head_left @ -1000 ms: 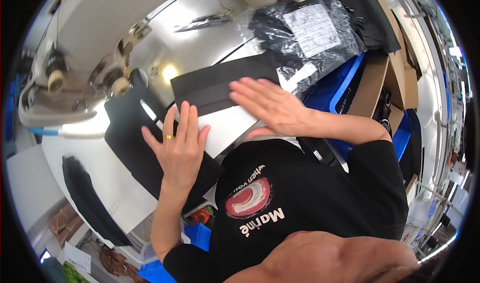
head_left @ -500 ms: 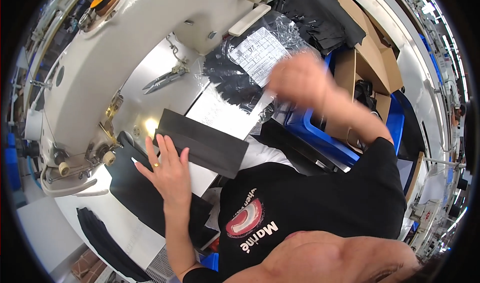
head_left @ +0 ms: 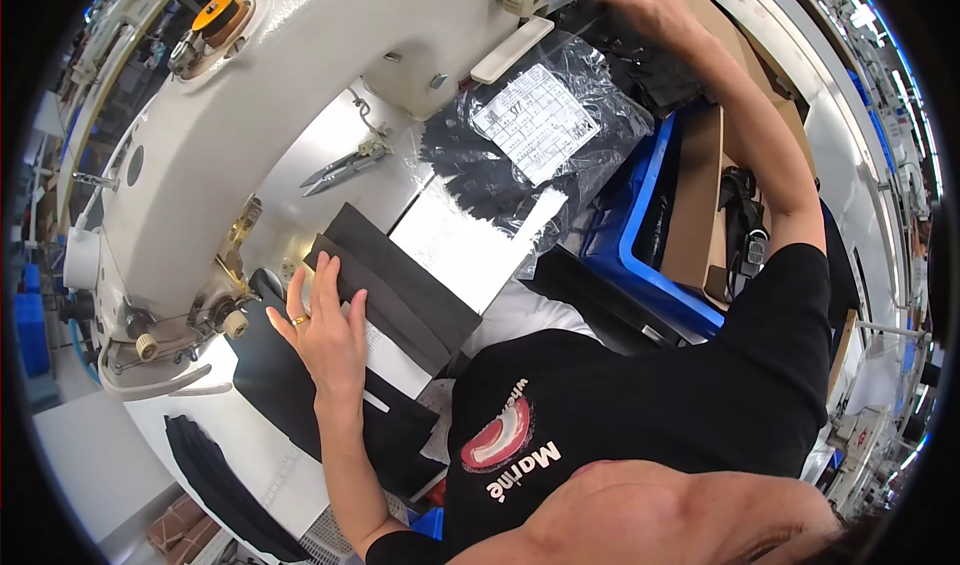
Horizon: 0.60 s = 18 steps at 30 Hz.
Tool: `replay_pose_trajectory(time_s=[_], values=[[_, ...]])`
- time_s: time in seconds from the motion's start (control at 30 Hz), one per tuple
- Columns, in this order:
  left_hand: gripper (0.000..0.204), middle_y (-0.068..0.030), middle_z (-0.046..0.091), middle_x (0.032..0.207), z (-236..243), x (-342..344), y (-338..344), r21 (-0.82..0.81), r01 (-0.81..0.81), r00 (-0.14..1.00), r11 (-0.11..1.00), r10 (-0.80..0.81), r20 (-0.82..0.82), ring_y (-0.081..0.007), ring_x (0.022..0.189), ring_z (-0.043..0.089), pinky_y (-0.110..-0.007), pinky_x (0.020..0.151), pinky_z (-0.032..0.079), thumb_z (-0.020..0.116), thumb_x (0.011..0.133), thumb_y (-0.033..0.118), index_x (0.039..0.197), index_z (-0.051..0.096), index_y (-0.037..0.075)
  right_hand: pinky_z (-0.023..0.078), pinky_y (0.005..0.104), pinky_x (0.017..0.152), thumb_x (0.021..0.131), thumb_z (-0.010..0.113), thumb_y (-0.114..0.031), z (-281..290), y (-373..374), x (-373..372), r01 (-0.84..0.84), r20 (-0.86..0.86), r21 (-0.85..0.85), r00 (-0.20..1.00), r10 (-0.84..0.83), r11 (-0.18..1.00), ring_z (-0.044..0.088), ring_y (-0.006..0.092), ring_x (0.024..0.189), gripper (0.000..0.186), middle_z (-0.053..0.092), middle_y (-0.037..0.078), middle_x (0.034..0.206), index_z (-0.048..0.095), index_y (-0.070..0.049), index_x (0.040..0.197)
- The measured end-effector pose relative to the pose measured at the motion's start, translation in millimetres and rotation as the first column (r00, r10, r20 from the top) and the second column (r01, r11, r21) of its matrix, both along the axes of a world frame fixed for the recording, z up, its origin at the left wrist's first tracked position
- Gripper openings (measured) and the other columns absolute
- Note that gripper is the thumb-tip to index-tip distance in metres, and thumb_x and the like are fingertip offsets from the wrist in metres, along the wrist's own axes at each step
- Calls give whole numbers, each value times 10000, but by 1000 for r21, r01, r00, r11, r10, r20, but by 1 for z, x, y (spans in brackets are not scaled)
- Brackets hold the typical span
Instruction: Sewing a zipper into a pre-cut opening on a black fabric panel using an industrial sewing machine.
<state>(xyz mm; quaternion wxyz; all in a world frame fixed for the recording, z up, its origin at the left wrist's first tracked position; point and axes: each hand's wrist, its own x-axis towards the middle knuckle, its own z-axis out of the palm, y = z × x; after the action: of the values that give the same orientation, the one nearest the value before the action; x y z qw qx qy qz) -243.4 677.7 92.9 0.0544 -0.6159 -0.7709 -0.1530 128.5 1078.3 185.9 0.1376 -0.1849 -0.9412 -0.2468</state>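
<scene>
My left hand (head_left: 330, 340) lies with fingers spread on a folded dark grey fabric piece (head_left: 405, 300) beside the sewing machine's needle area. More black fabric (head_left: 275, 380) lies under and left of that hand. My right hand (head_left: 650, 10) is raised to the back right, over a pile of black cut pieces (head_left: 665, 75), its fingers curled; what they hold, if anything, I cannot make out. A clear bag (head_left: 610, 115) of dark pieces with a white paper label lies below it.
The white sewing machine (head_left: 230, 95) arches across the upper left. Metal shears (head_left: 330, 170) lie on the bed. At right stand a blue bin (head_left: 625, 245) and an open cardboard box (head_left: 690, 235) with black straps. A dark fabric bundle (head_left: 210, 475) lies at lower left.
My right hand has left the folded piece and moved up and right to the back pile, curling its fingers. My left hand stays on the fabric, which has turned from level to slanting.
</scene>
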Motion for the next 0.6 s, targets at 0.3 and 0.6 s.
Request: replay_pose_trajectory(time_s=[0.3, 0.6], values=[[355, 4, 578, 1232, -3, -2, 1, 85, 39, 998, 996, -35, -50, -278, 1286, 428, -625, 1061, 181, 679, 849, 247, 1182, 619, 139, 536, 314, 593, 847, 584, -58, 103, -215, -79, -534, -353, -431, 842, 409, 728, 660, 258, 701, 202, 683, 177, 907, 694, 53, 974], [245, 12, 608, 1161, -2, -13, -4, 118, 103, 990, 988, -90, -109, -238, 1237, 490, -641, 1034, 262, 620, 769, 55, 1010, 662, 75, 549, 298, 588, 686, 644, -47, -81, -228, -263, -808, -404, -251, 588, 700, 533, 667, 223, 754, 391, 638, 106, 1126, 638, -7, 1075]])
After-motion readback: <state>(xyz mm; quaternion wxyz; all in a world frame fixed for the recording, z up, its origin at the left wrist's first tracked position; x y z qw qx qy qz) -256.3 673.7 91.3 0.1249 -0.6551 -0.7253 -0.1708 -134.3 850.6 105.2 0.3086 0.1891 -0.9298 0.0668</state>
